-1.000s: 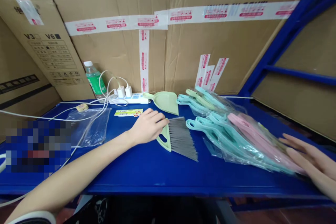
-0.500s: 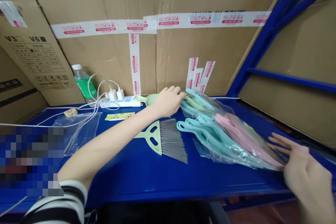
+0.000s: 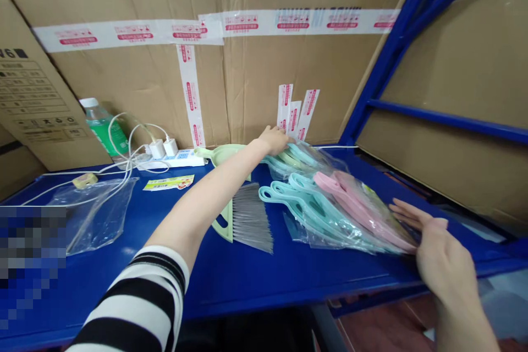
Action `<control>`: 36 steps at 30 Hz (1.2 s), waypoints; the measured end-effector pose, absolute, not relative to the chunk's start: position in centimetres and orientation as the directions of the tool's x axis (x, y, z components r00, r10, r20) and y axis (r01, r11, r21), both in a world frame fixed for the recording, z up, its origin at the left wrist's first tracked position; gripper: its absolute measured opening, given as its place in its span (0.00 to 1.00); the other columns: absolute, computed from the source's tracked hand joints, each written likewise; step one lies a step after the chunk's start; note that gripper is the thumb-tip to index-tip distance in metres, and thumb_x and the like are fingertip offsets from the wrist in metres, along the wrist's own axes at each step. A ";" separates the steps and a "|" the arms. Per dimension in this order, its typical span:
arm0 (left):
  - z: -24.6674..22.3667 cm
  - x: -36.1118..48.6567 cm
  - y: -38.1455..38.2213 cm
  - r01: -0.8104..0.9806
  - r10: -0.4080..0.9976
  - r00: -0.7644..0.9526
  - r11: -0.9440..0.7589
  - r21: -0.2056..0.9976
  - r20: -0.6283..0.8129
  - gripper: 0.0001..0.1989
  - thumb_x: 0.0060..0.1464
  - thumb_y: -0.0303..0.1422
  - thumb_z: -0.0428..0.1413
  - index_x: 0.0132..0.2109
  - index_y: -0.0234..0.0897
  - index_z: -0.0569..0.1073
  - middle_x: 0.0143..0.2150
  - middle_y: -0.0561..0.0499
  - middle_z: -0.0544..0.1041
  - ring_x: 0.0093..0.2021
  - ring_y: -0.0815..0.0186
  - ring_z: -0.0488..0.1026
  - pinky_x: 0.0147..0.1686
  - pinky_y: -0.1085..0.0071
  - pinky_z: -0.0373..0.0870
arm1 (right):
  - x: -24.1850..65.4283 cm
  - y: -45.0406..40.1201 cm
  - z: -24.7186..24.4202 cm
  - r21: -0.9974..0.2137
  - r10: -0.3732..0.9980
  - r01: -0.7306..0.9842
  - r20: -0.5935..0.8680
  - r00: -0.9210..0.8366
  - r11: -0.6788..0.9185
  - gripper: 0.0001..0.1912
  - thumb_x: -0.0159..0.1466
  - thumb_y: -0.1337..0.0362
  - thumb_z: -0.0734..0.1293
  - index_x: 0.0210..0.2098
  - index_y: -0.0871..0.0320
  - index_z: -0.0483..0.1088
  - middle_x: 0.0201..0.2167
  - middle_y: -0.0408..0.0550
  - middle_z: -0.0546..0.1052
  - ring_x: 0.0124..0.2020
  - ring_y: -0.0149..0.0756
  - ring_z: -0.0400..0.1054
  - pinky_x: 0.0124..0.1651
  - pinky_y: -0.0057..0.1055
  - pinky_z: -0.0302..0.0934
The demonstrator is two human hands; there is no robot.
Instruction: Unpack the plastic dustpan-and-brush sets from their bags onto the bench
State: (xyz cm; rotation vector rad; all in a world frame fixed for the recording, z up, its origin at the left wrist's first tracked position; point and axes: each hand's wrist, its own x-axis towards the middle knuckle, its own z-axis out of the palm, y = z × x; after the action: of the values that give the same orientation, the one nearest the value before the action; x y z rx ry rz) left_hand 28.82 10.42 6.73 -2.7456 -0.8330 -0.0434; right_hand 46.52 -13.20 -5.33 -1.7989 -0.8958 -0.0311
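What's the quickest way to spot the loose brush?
On the blue metal shelf, look right of the striped-sleeved left arm. A pale green plastic hand brush lies there, its grey bristles fanned out, unbagged, unlike the teal and pink plastic pieces in clear bags beside it.

Two piles of plastic dustpan sets lie flat in clear, shiny bags on the blue shelf [image 3: 231,280]. The near pile [image 3: 334,212] is the bigger one. It has pale blue and pink handles with holes in the ends, and they point left. The far pile [image 3: 297,159] sits just behind it and is smaller, with pale blue and pale green handles.
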 end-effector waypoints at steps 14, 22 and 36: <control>7.1 29.7 9.9 0.516 0.517 0.853 -0.810 -0.277 0.078 0.22 0.62 0.26 0.46 0.60 0.48 0.69 0.55 0.42 0.72 0.56 0.56 0.68 0.52 0.62 0.65 | 46.4 -13.5 -4.6 -0.787 0.629 0.602 0.401 0.666 -0.135 0.44 0.54 0.28 0.45 0.40 0.56 0.73 0.40 0.59 0.80 0.47 0.55 0.74 0.55 0.53 0.62; 7.0 28.8 9.8 0.512 0.494 0.858 -0.803 -0.305 0.139 0.24 0.60 0.22 0.45 0.61 0.43 0.68 0.55 0.39 0.70 0.56 0.56 0.67 0.55 0.63 0.62 | 45.8 -13.9 -3.1 -0.702 0.666 0.628 0.294 0.685 -0.336 0.45 0.51 0.32 0.43 0.39 0.55 0.76 0.43 0.57 0.80 0.50 0.56 0.72 0.51 0.48 0.65; 8.4 18.7 8.7 0.670 0.515 0.691 -0.720 -0.182 0.508 0.24 0.58 0.19 0.43 0.57 0.39 0.71 0.48 0.42 0.68 0.50 0.56 0.66 0.50 0.60 0.65 | 46.2 -14.3 -4.0 -0.669 0.678 0.726 0.460 0.574 -0.160 0.41 0.59 0.36 0.45 0.50 0.58 0.71 0.46 0.61 0.79 0.52 0.55 0.71 0.55 0.50 0.64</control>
State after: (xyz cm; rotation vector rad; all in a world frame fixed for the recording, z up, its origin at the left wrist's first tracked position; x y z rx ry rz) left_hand 18.69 8.73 8.41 -2.5488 -0.9291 -0.6108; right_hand 46.17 -14.33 -3.99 -1.8767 -1.1369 -0.0652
